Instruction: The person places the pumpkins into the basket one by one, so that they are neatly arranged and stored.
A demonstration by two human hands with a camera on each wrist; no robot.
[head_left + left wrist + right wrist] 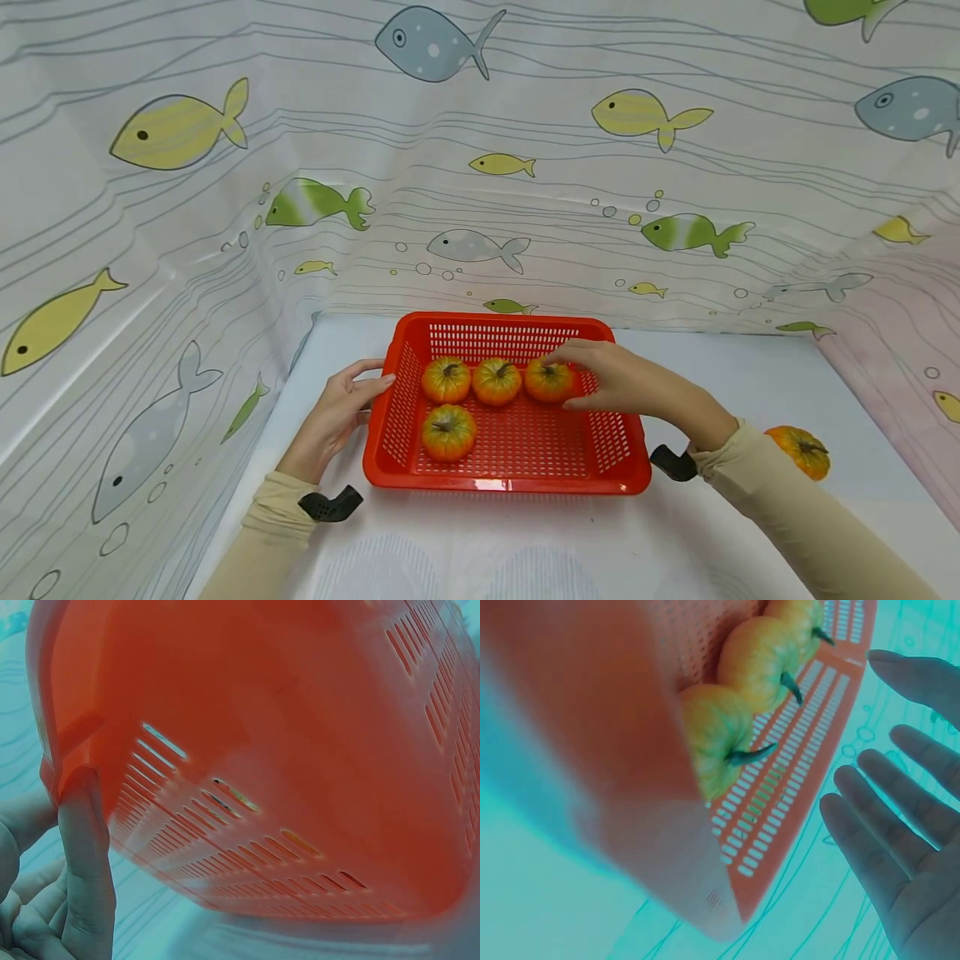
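A red plastic basket (506, 485) with slotted walls stands on the table. My left hand (337, 408) grips its left rim, and in the left wrist view the fingers (86, 862) pinch the basket's edge. Inside, three small orange-yellow pumpkins line the back wall, and another pumpkin (448, 433) sits at the front left. Over the right end of the back row hovers my right hand (630, 379), overlapping the rightmost pumpkin (546, 385) in the head view. The right wrist view shows that hand with fingers spread and straight, holding nothing, apart from the pumpkins.
To the right of the basket, another pumpkin (801, 452) lies on the white table (480, 542), partly behind my right sleeve. A fish-patterned curtain (465, 200) surrounds the table at the back and sides.
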